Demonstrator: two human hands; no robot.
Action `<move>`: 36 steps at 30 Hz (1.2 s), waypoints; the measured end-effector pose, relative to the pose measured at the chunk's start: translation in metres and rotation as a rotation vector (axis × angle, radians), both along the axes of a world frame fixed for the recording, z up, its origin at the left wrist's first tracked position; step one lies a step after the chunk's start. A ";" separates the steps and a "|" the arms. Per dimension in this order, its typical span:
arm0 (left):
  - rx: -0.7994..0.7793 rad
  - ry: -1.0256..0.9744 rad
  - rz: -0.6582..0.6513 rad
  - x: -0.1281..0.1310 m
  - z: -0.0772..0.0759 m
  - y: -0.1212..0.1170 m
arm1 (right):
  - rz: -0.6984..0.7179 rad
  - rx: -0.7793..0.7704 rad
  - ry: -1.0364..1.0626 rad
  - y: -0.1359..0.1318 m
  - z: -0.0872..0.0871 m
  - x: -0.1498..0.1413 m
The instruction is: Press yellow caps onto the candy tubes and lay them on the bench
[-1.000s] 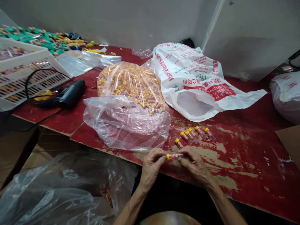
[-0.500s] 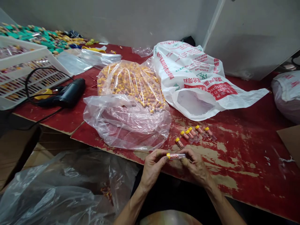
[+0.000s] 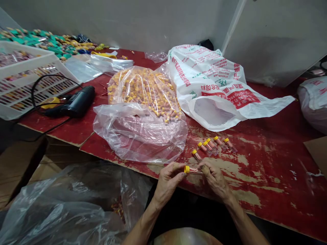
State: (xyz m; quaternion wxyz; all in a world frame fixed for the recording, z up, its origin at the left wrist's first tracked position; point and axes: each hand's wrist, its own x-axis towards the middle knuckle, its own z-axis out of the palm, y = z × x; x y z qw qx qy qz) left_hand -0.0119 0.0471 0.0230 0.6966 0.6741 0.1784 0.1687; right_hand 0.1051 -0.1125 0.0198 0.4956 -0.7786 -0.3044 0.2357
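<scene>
A small clear plastic tube with a yellow cap and pale pink-red contents (image 3: 194, 170) is held level in the air, in front of and to the right of the large clear plastic bag filled with small yellow-capped pieces (image 3: 138, 136). The person's bare right hand (image 3: 216, 179) pinches the tube's clear end between thumb and fingers. The bare left hand (image 3: 169, 180) has thumb and forefinger in a narrow gap around the yellow cap; whether they press on it cannot be told.

Six similar yellow-capped clear tubes (image 3: 208, 147) lie just to the right of the bag's open mouth, on a red tabletop with worn, tan-scuffed paint (image 3: 286, 136). A white woven sack printed in red and green (image 3: 206, 75) lies to the right of the bag, touching its upper edge, its mouth gaping forward.

To the left of the bag rests a black pistol-shaped blower with a black cord (image 3: 81, 102), and beyond it a white slotted plastic basket (image 3: 25, 64). Crumpled clear plastic sheeting (image 3: 63, 204) spreads below and in front of the bag, lower than the table edge.
</scene>
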 end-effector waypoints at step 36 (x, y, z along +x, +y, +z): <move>0.069 -0.067 0.039 -0.005 0.005 0.002 | 0.015 0.188 -0.123 0.001 -0.001 -0.009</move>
